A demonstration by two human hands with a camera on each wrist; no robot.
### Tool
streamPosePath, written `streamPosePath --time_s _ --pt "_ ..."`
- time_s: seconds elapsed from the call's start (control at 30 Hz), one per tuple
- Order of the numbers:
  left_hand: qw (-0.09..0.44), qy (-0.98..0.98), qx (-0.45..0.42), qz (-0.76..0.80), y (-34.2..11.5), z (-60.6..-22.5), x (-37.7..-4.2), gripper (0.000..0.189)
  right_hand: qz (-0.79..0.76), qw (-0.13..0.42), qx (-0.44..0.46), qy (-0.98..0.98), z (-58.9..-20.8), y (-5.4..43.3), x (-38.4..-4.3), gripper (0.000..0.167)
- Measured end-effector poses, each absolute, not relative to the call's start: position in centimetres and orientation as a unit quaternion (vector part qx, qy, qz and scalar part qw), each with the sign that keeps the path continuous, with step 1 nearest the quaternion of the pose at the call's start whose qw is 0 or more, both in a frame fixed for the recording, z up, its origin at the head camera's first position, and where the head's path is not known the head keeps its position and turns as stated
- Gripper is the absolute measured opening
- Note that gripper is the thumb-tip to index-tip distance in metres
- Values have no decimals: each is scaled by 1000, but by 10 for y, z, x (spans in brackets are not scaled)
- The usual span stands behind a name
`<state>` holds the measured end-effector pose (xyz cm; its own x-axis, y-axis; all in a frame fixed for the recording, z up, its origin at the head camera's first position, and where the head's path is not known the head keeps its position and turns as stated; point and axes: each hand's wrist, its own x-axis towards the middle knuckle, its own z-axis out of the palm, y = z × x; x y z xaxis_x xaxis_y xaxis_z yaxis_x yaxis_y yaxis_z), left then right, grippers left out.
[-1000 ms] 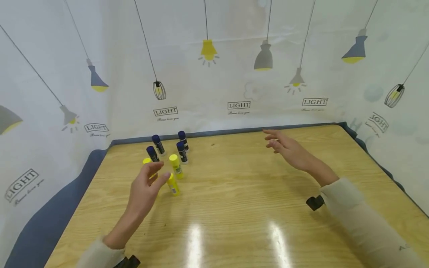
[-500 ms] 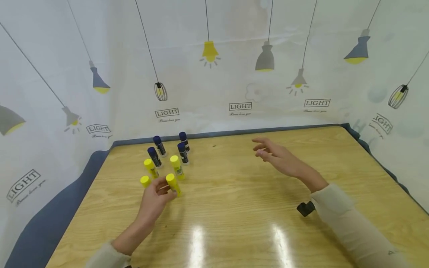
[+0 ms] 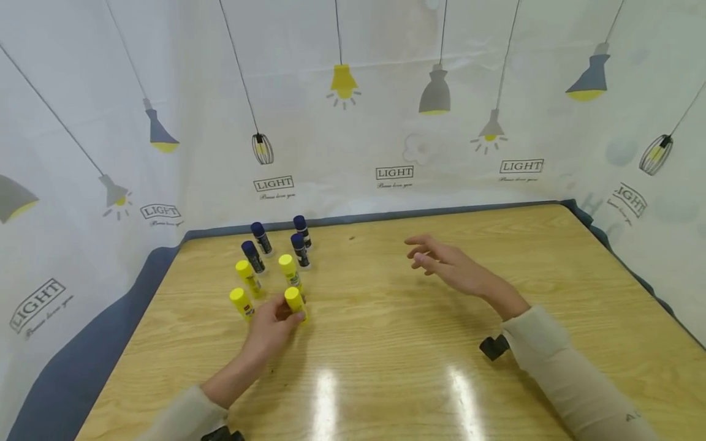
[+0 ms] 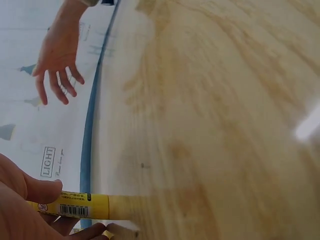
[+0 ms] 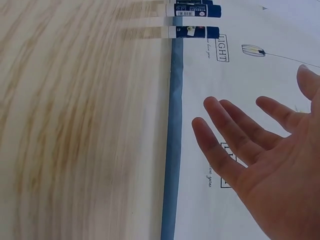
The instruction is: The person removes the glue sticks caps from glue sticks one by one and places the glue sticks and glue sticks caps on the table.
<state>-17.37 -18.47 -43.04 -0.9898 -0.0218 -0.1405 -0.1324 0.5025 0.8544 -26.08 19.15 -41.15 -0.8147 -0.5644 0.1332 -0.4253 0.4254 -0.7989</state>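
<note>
My left hand (image 3: 270, 327) pinches a yellow glue stick (image 3: 295, 300) between thumb and fingers, at the front right of a group of glue sticks. In the left wrist view this glue stick (image 4: 82, 205) shows a barcode label, and its base appears to meet the table. Three more yellow glue sticks stand close by: one (image 3: 241, 303) left of the hand, one (image 3: 249, 278) behind that, and one (image 3: 289, 269) behind the held one. Over the table to the right hovers my right hand (image 3: 449, 266), fingers spread and loosely bent, holding nothing; the right wrist view shows its palm (image 5: 285, 165).
Several dark blue glue sticks (image 3: 299, 250) stand upright behind the yellow ones, in two rows. The wooden table (image 3: 375, 318) ends at a blue-edged white curtain (image 3: 331, 141) printed with lamps. A tiny dark speck (image 3: 352, 237) lies near the back edge.
My left hand has come down to the front right yellow glue stick, taken hold of it and shifted it slightly right. My right hand has drifted left and a little nearer.
</note>
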Motion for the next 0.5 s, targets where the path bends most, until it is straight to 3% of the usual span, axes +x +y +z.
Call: streamPosePath --time_s 0.5 --pt "54 872 9 487 -142 -434 -202 41 -450 103 -298 836 -404 174 -253 46"
